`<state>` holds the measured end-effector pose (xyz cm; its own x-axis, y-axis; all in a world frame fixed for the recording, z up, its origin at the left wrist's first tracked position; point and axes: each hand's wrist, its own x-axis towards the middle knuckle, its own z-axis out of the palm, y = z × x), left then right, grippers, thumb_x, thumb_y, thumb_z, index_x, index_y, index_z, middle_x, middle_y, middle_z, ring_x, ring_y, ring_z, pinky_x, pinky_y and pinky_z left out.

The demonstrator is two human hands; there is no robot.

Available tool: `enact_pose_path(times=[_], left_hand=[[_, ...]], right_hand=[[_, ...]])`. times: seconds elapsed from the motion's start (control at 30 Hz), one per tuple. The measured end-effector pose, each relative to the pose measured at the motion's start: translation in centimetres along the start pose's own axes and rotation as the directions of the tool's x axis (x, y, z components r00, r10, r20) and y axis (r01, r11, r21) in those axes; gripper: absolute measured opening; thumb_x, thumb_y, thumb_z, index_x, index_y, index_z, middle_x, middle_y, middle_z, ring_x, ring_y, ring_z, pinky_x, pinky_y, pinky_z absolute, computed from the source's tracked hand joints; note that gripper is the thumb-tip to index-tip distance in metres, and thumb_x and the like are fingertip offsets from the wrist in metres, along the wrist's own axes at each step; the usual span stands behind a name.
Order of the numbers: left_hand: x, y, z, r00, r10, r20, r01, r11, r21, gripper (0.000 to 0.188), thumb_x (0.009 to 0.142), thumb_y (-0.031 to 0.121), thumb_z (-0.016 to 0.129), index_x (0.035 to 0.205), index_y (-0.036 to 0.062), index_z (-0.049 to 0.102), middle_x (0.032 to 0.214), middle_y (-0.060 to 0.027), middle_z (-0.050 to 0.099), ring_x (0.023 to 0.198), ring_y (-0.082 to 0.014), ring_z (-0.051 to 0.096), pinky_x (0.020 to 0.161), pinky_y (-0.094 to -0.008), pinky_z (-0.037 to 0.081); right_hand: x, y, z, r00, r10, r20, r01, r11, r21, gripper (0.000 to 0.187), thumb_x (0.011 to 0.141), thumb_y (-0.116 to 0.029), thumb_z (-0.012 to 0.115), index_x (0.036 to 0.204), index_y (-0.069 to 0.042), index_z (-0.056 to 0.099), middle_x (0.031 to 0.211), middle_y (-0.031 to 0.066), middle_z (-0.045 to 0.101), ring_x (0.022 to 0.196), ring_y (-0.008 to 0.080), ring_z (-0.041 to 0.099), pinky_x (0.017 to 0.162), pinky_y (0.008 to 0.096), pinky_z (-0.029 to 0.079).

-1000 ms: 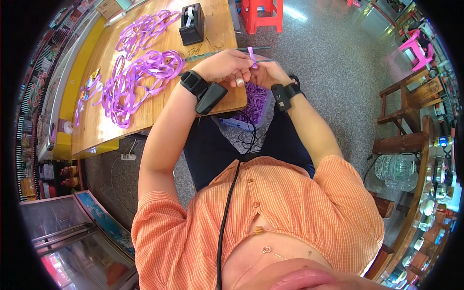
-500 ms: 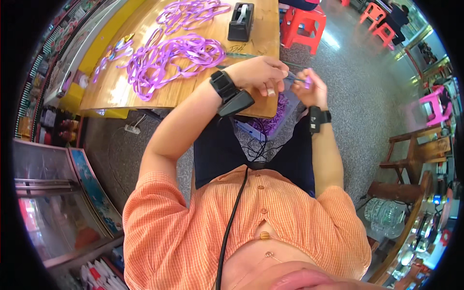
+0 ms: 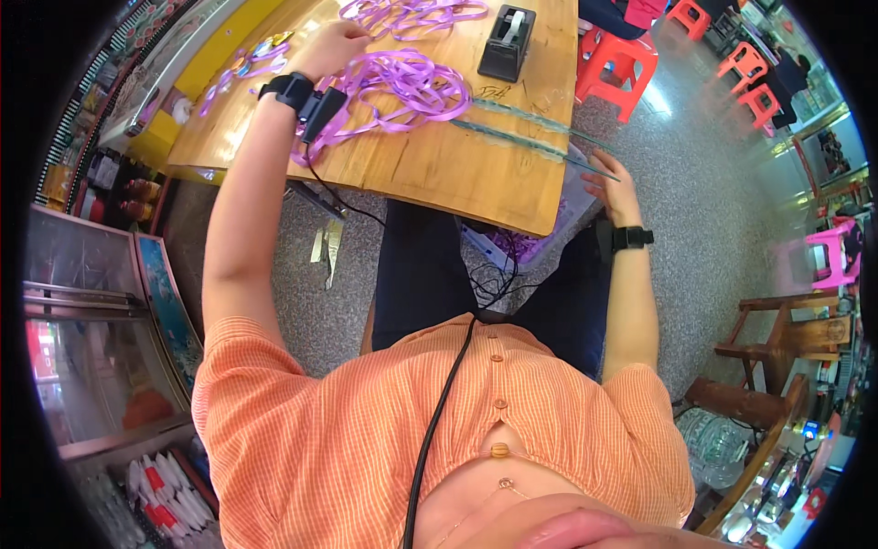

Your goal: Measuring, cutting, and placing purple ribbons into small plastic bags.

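Observation:
My left hand (image 3: pixel 331 49) reaches over the far left of the wooden table, at the heap of purple ribbon (image 3: pixel 402 87). Its fingers are curled together, and what they hold, if anything, is hidden. Past the table's right edge, my right hand (image 3: pixel 615 190) has its fingers apart beside the free ends of two thin dark rods (image 3: pixel 585 167). The rods lie side by side across the table, stuck down with clear tape, and jut out over the edge. Another bundle of purple ribbon (image 3: pixel 425 16) lies farther back. Under the table corner, a clear plastic bin (image 3: pixel 574 197) holds more purple pieces.
A black tape dispenser (image 3: pixel 506 46) stands at the back of the wooden table (image 3: pixel 512 188). Shiny gold pieces (image 3: pixel 265 50) lie at its far left. Red stools (image 3: pixel 617 69) stand beyond the right edge, near another person. A black cable (image 3: pixel 444 393) runs down my front.
My left hand has left the rod ends and gone far left to the ribbon heap. My right hand has opened, and the purple bit at its fingers is out of sight. The view has shifted.

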<state>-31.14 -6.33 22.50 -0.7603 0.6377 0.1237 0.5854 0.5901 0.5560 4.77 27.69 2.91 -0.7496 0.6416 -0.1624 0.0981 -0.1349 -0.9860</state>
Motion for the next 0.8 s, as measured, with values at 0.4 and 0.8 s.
enact_pose_path(times=[0.4,0.8], left_hand=[[2.5,-3.3,2.8,0.984,0.173,0.042,-0.176,0.916,0.360,0.035,0.086,0.034,0.068,0.103,0.0039,0.072,0.083,-0.0122,0.071,0.076,-0.0218,0.067,0.071,-0.0372,0.053],[1.6,1.5,0.6,0.979,0.200,-0.047,-0.170,0.917,0.361,0.040,0.088,0.039,0.060,0.110,0.0078,0.071,0.103,-0.0169,0.071,0.098,-0.0341,0.067,0.088,-0.0405,0.050]], right_hand=[[-21.5,-16.4,9.7,0.602,-0.783,0.157,0.720,0.617,0.317,0.017,0.098,-0.011,0.056,0.099,0.004,0.065,0.087,0.0083,0.067,0.073,0.0147,0.060,0.064,0.0266,0.050],[-26.7,-20.9,12.4,0.335,-0.928,0.164,0.701,0.361,0.615,0.028,0.092,-0.030,0.068,0.098,-0.002,0.067,0.083,0.0114,0.067,0.066,0.0183,0.063,0.051,0.0269,0.042]])
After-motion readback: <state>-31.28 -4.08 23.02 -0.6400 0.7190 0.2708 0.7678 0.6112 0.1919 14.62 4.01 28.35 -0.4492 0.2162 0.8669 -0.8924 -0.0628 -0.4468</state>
